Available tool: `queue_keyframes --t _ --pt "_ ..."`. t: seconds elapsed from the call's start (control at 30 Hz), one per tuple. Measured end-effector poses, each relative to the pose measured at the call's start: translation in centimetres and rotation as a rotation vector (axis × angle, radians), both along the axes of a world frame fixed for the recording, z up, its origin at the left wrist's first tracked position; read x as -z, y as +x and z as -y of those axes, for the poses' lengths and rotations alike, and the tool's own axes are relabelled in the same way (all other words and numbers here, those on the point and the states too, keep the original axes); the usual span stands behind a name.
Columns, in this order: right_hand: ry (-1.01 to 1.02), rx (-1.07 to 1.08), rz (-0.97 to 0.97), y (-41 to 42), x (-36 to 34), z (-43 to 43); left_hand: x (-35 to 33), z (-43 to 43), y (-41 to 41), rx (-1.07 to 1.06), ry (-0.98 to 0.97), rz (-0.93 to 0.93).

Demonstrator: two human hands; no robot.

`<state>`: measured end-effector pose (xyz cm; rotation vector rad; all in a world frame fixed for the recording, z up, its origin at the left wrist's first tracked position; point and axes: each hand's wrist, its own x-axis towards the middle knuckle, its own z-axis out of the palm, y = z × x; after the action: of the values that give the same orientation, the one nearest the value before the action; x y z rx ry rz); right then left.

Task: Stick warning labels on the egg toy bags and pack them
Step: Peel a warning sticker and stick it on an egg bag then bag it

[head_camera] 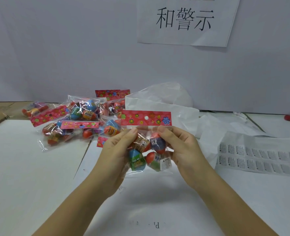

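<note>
Egg toy bag (146, 143) shows "6+" and warning label (165, 163).

Your left hand (117, 150) and right hand (183, 150) hold one egg toy bag (146, 119) between them, above the middle of the desk (30, 176), each hand gripping the side nearest it. A warning label (165, 163) sits on the bag's lower right part. Behind it and to your left, a heap of toy bags (76, 120) lies on the desk. A large plastic bag (166, 103) lies straight behind the held one, near the wall. The label sheet (260, 155) lies to your right. A paper sign (187, 21) hangs on the wall behind.
</note>
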<state>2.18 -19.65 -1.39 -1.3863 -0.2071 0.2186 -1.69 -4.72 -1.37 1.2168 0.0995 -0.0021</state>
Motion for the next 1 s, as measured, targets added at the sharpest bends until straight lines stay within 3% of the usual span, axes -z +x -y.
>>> queue_keyframes --t 0.43,0.6,0.77,1.0 --pt "-0.020 0.074 0.060 0.4 0.6 0.0 0.2 0.1 0.3 -0.023 -0.031 -0.007" --pt "0.196 0.238 0.005 0.6 0.6 0.2 0.0 0.1 0.7 0.030 -0.165 -0.037" --pt "0.394 0.251 -0.058 0.9 0.3 0.5 0.4 -0.3 0.9 -0.207 -0.256 0.009" --pt "0.346 0.182 -0.052 0.8 0.5 0.3 0.6 -0.8 1.1 -0.307 -0.214 0.101"
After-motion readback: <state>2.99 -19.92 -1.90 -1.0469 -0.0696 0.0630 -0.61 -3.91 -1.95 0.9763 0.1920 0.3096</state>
